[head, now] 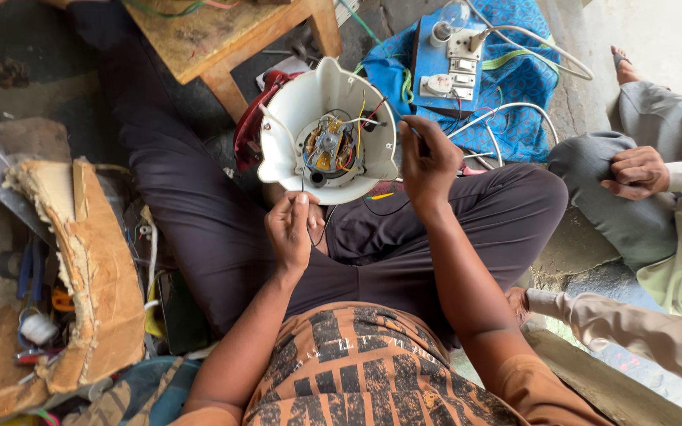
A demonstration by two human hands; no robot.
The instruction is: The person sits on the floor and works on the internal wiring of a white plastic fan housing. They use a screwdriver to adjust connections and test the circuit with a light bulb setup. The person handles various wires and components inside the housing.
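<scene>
Hands met over an upturned white plastic appliance housing (294,110) that rested on the seated person's lap, its open underside facing the camera. Inside it sat a small motor (328,146) with copper windings, and red, yellow, white and black wires ran around it. The left hand (292,229) was just below the housing's lower rim, thumb and fingers pinched shut on a thin black wire (309,217) that led up into the casing. The right hand (428,162) was at the housing's right edge, fingers curled closed around a slim tool; its tip was too small to make out.

Behind the housing lay a blue patterned cloth (515,95) bearing a blue test board (444,59) with switches, a socket and a clear bulb, and white cables looped off it. A wooden stool (222,39) stood to the upper left. A torn cardboard box (80,268) with tools and wire scraps lay well to the left. On the right sat another person, one hand (633,172) resting on a knee.
</scene>
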